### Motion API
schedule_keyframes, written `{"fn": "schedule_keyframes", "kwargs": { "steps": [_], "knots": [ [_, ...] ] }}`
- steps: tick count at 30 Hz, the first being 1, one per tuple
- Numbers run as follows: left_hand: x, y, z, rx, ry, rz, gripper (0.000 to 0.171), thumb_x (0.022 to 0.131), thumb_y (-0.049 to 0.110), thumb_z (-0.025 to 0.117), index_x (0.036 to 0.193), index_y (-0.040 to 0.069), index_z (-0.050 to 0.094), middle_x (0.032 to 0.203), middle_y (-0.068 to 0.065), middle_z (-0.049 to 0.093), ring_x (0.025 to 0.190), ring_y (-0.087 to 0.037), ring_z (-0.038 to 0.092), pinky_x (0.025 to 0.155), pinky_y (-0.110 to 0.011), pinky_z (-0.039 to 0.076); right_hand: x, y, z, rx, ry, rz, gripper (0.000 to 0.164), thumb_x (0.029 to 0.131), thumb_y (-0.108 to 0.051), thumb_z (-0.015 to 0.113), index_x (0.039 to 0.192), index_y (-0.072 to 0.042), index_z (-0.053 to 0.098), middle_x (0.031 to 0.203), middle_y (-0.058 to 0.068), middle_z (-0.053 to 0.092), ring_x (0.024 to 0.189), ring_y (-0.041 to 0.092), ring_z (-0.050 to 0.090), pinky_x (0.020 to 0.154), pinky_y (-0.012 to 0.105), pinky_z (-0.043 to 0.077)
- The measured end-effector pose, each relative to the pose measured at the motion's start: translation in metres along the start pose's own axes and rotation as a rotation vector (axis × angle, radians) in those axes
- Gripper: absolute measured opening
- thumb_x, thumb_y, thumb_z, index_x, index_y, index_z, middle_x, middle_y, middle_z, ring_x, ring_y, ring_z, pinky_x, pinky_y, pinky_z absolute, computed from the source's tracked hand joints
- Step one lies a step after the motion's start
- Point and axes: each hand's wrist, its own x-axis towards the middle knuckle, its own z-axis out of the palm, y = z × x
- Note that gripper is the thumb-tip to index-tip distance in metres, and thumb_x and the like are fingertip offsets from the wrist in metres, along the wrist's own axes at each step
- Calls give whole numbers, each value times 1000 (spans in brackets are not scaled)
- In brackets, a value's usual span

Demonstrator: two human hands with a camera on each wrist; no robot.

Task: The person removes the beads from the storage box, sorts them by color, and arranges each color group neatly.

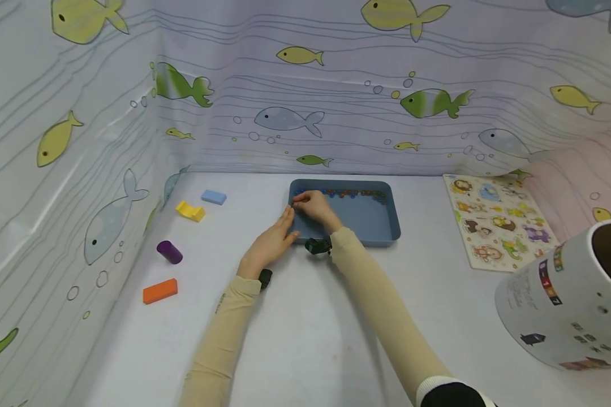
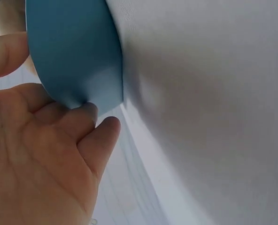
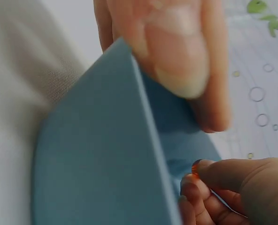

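The blue-grey tray (image 1: 371,226) lies on the white table, with a row of small orange and blue beads (image 1: 353,194) along its far side. My left hand (image 1: 270,243) holds the tray's left wall near the front corner, its thumb on the inner side. In the left wrist view, curled fingers (image 2: 80,119) press against the outside of the tray wall (image 2: 78,47). Over the tray's left end, my right hand (image 1: 315,209) pinches a small shiny orange bead (image 3: 195,168) between thumb and fingertips, seen in the right wrist view. The bead is mostly covered by the fingers.
On the left lie a light-blue block (image 1: 214,196), a yellow curved block (image 1: 190,211), a purple cylinder (image 1: 170,252) and an orange block (image 1: 160,291). An animal sticker sheet (image 1: 499,220) and a large white cylindrical container (image 1: 555,305) are on the right. A fish-print curtain (image 1: 336,85) stands behind.
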Motion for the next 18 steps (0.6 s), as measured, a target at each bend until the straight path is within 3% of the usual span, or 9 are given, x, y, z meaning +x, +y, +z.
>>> {"fn": "schedule_keyframes", "kwargs": {
  "steps": [6,9,13,18],
  "knots": [
    [-1,0,-6,72,-36,11,67,105,37,39,156,5,10,164,-8,1,148,-30,23,118,-49,30,-27,1,-16,101,4,-48,27,96,-19,61,119,-5,67,119,13,68,101,24,66,84,30,56],
    [-2,-2,-8,121,-46,35,66,105,39,37,156,5,11,164,-8,3,148,-29,24,117,-48,31,-50,0,-22,166,-21,-78,30,98,-19,58,123,-3,64,121,14,67,104,27,65,91,40,56],
    [-3,-7,-10,171,-49,80,63,106,38,34,155,5,14,164,-9,6,147,-30,25,116,-49,32,-86,-5,-23,178,-78,-120,31,99,-16,56,125,-1,62,120,16,67,101,29,64,89,46,54],
    [-3,-12,-14,230,-47,147,58,106,31,34,154,3,17,163,-11,10,146,-32,28,113,-50,37,-121,-7,-3,111,-220,-204,25,97,-13,58,118,-2,66,113,15,69,91,18,66,79,33,57]
  ]
}}
